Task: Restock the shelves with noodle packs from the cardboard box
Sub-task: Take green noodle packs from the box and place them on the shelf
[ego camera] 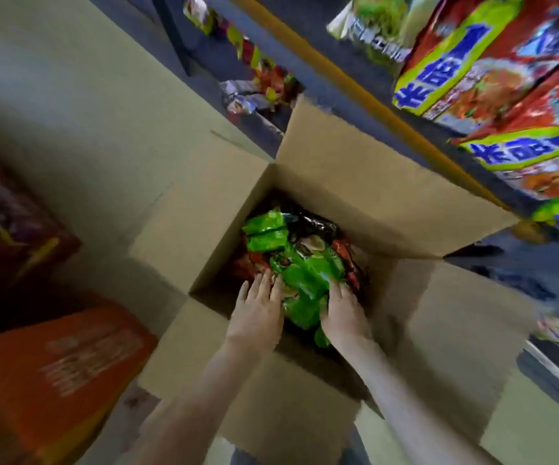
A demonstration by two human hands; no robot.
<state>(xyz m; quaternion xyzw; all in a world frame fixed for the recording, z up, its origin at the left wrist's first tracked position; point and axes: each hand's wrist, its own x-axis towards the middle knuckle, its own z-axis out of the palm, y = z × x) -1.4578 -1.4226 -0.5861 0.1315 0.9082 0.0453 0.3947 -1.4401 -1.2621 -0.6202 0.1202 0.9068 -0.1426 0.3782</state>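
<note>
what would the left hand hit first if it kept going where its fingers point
Likely the glossy green plastic noodle pack the left hand touches in the brown cardboard box; depth unclear.

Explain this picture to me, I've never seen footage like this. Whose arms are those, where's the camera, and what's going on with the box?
There is no machine here. This is a single picture from a camera worn on a person's head, looking forward and down, so the two bare arms are the wearer's own.

On the floor below stands an open cardboard box with its flaps spread out. Inside lie shiny noodle packs.

The left hand rests with straight fingers against one side of a green noodle pack. The right hand touches the other side, but the picture is too blurred to show whether its fingers curl round the pack.

At the right is a shelf already holding red and yellow-green packs. An orange carton sits at the lower left.
</note>
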